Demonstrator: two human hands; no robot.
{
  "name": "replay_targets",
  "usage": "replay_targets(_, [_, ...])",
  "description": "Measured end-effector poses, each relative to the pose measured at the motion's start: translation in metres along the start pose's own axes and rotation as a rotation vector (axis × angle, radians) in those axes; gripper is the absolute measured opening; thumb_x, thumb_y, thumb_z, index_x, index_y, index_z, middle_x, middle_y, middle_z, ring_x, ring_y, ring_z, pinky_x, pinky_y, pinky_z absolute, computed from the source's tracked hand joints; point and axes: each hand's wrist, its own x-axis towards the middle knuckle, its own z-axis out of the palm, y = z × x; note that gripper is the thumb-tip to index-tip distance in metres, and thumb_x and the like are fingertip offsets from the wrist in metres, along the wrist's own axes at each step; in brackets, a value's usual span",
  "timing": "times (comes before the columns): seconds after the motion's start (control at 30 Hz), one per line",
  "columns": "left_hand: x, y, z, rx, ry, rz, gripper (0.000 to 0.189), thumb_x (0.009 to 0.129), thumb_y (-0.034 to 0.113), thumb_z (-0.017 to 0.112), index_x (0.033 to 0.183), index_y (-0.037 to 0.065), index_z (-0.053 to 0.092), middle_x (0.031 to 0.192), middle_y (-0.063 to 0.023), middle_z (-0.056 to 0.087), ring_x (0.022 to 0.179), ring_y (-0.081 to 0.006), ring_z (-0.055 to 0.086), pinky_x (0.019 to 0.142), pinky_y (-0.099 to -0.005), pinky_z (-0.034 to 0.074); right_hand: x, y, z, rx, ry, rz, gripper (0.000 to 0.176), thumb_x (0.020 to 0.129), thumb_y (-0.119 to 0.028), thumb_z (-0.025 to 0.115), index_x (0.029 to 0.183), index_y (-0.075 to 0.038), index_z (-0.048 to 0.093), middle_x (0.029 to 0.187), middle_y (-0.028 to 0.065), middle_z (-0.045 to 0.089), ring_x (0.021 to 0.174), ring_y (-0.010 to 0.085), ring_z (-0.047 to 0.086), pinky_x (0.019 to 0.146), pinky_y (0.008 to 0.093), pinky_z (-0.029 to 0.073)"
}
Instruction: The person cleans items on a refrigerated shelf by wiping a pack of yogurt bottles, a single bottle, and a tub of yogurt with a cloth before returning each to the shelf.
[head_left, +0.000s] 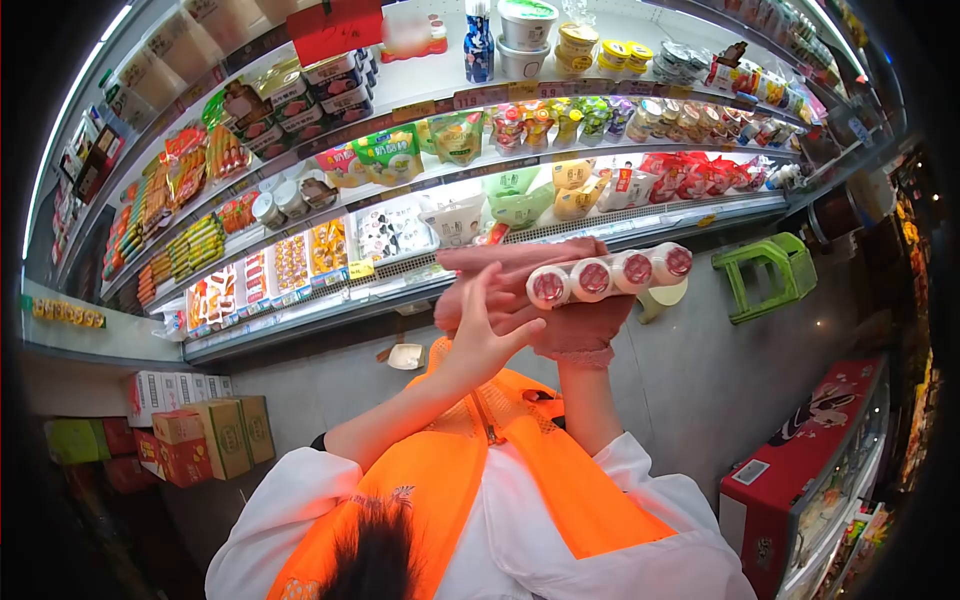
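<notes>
My right hand (pixel 588 328), in a pink glove with a frilled cuff, is closed around a pack of small drink bottles (pixel 611 276). The bottles lie in a row with their red-printed lids facing me. Limp pink fabric (pixel 518 254), apparently another glove, stretches left from behind the pack. My left hand (pixel 482 330) is bare, its thumb spread away from the fingers. It rests against the pink glove fingers left of the bottles; whether it grips any of the fabric does not show.
A lit chiller shelf (pixel 640 228) with pouches, cups and packs curves across the front. On the floor at right stands a green plastic stool (pixel 765 275). A red chest freezer (pixel 800 450) is at the lower right, cardboard boxes (pixel 205 440) at left, and a small white tray (pixel 406 356) lies nearby.
</notes>
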Motion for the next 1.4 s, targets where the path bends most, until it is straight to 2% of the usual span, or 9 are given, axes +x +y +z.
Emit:
replay_targets(0.1, [0.023, -0.002, -0.02, -0.469, -0.46, -0.223, 0.073, 0.088, 0.046, 0.057, 0.14, 0.004, 0.026, 0.136, -0.0141, 0.039, 0.127, -0.0238, 0.04, 0.102, -0.0367, 0.036, 0.023, 0.009, -0.016, -0.712, 0.08, -0.406, 0.021, 0.094, -0.025, 0.04, 0.095, -0.006, 0.049, 0.094, 0.0054, 0.053, 0.088, 0.0149, 0.056, 0.081, 0.031, 0.048])
replay_targets(0.27, [0.063, 0.004, -0.031, -0.892, -0.592, -0.416, 0.09, 0.08, 0.069, 0.047, 0.139, 0.004, 0.028, 0.142, -0.0131, 0.037, 0.132, -0.0271, 0.035, 0.111, -0.0459, 0.023, 0.036, 0.01, -0.011, -0.538, -0.017, -0.448, 0.025, 0.09, -0.012, 0.05, 0.11, 0.001, 0.045, 0.104, 0.0067, 0.052, 0.103, 0.0175, 0.052, 0.089, 0.0302, 0.046])
replay_targets(0.37, [0.087, 0.012, -0.031, -1.11, -0.499, -0.486, 0.072, 0.089, 0.059, 0.044, 0.137, 0.007, 0.032, 0.138, -0.0112, 0.043, 0.127, -0.0259, 0.042, 0.107, -0.0437, 0.031, 0.054, 0.027, -0.014, -1.179, -0.147, -0.721, 0.03, 0.087, -0.014, 0.053, 0.112, 0.002, 0.047, 0.112, 0.0134, 0.054, 0.105, 0.0227, 0.054, 0.093, 0.0354, 0.045])
replay_targets(0.6, [0.164, 0.002, -0.043, -1.067, -0.138, -0.424, 0.047, 0.094, 0.043, 0.046, 0.126, 0.009, 0.045, 0.114, -0.0114, 0.059, 0.104, -0.0253, 0.06, 0.091, -0.0414, 0.049, 0.11, 0.032, -0.02, -3.735, 0.001, -1.523, 0.008, 0.087, -0.006, 0.045, 0.086, -0.004, 0.053, 0.075, 0.0079, 0.059, 0.056, 0.0161, 0.053, 0.045, 0.0285, 0.042])
replay_targets(0.8, [0.205, 0.002, -0.017, -0.869, -0.065, -0.354, 0.05, 0.093, 0.029, 0.049, 0.137, 0.009, 0.032, 0.12, -0.0098, 0.055, 0.101, -0.0226, 0.06, 0.085, -0.0371, 0.051, 0.158, -0.055, 0.089, -3.369, 0.075, -2.421, 0.022, 0.081, -0.003, 0.045, 0.06, -0.008, 0.044, 0.037, 0.0061, 0.035, 0.029, 0.0119, 0.029, 0.025, 0.0297, 0.025])
replay_targets(1.03, [0.237, -0.007, 0.024, -0.357, -0.219, -0.161, 0.072, 0.085, 0.014, 0.061, 0.144, 0.003, 0.02, 0.144, -0.0105, 0.029, 0.132, -0.0197, 0.03, 0.107, -0.0321, 0.027, 0.252, -0.042, 0.021, -2.991, -0.257, -1.469, 0.01, 0.079, -0.007, 0.055, 0.078, -0.005, 0.046, 0.082, 0.0098, 0.057, 0.077, 0.0152, 0.059, 0.065, 0.0244, 0.048])
replay_targets(1.13, [0.239, -0.025, 0.036, -0.198, -0.115, -0.157, 0.069, 0.086, 0.011, 0.06, 0.143, 0.0, 0.022, 0.143, -0.0127, 0.031, 0.13, -0.0198, 0.033, 0.106, -0.0329, 0.028, 0.288, -0.059, -0.007, -1.962, -1.108, -0.557, 0.011, 0.075, -0.006, 0.058, 0.079, -0.003, 0.048, 0.075, 0.013, 0.06, 0.072, 0.0208, 0.063, 0.062, 0.0276, 0.049])
replay_targets(1.3, [0.246, -0.04, 0.048, -0.413, 0.051, -0.267, 0.066, 0.089, 0.008, 0.054, 0.145, 0.004, 0.019, 0.138, -0.0112, 0.039, 0.121, -0.019, 0.044, 0.098, -0.032, 0.038, 0.304, -0.05, -0.055, -1.93, -0.858, -0.344, 0.008, 0.073, -0.001, 0.054, 0.08, -0.002, 0.049, 0.079, 0.0182, 0.062, 0.076, 0.0236, 0.063, 0.065, 0.0329, 0.048])
replay_targets(1.4, [0.255, -0.037, 0.046, -0.556, 0.149, -0.468, 0.067, 0.09, 0.007, 0.05, 0.147, 0.013, 0.014, 0.133, -0.0097, 0.044, 0.111, -0.0203, 0.054, 0.087, -0.0349, 0.049, 0.311, -0.072, -0.077, -1.652, -0.666, 0.323, 0.02, 0.067, 0.004, 0.059, 0.083, -0.002, 0.048, 0.09, 0.0208, 0.061, 0.085, 0.0242, 0.062, 0.069, 0.0336, 0.048])
